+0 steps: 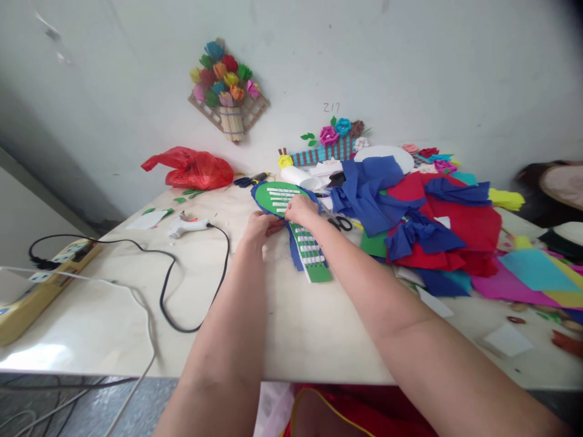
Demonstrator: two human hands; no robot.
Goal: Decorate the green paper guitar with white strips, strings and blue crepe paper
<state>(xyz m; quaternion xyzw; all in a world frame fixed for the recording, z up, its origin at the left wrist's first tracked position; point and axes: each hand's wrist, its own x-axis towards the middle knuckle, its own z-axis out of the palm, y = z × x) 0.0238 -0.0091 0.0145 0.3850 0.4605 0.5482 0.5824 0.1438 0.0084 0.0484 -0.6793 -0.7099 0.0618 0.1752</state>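
A green paper oval (265, 195) with a blue paper edge lies toward the back middle of the table. White paper strips (279, 198) cross it in rows. Below it extends a green strip (321, 273) woven with white bands, with blue paper under it. My left hand (263, 226) grips the oval's lower left edge, its fingers partly hidden. Over the oval's lower right, my right hand (301, 209) is closed in a pinch; whatever its fingertips hold is hidden.
A white glue gun (187, 227) with a black cable lies left, near a power strip (50, 282). Behind are a red plastic bag (200, 170) and pliers (250, 180). Scissors (340, 223) and crumpled blue paper (373, 188) lie right. Paper flowers (223, 76) hang on the wall.
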